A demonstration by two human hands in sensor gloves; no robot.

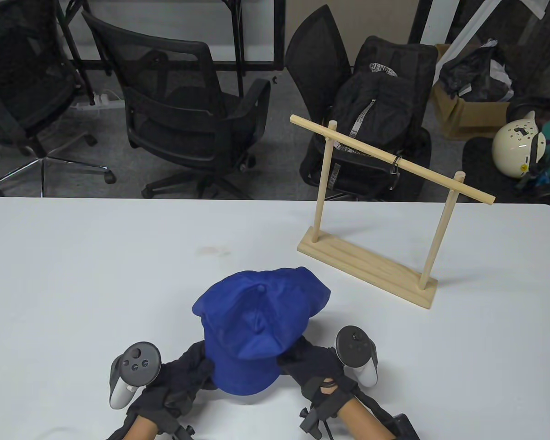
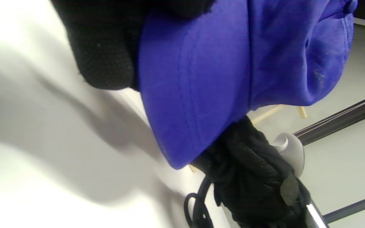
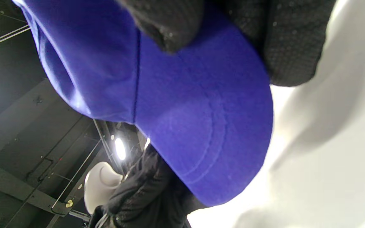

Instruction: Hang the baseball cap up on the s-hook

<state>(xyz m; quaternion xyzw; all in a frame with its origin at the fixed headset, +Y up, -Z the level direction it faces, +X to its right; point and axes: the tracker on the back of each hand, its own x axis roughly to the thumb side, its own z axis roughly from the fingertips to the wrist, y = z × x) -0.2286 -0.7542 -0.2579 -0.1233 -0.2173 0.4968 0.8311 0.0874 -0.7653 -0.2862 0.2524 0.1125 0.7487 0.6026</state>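
A blue baseball cap is held near the table's front edge, its brim toward me. My left hand grips the brim's left side and my right hand grips its right side. The left wrist view shows the brim under my gloved fingers. The right wrist view shows the brim under my fingers. A small black S-hook hangs on the rail of a wooden rack at the right back of the table, well apart from the cap.
The white table spreads to the left and behind the cap. Beyond its far edge stand black office chairs, a black backpack, a cardboard box and a white helmet.
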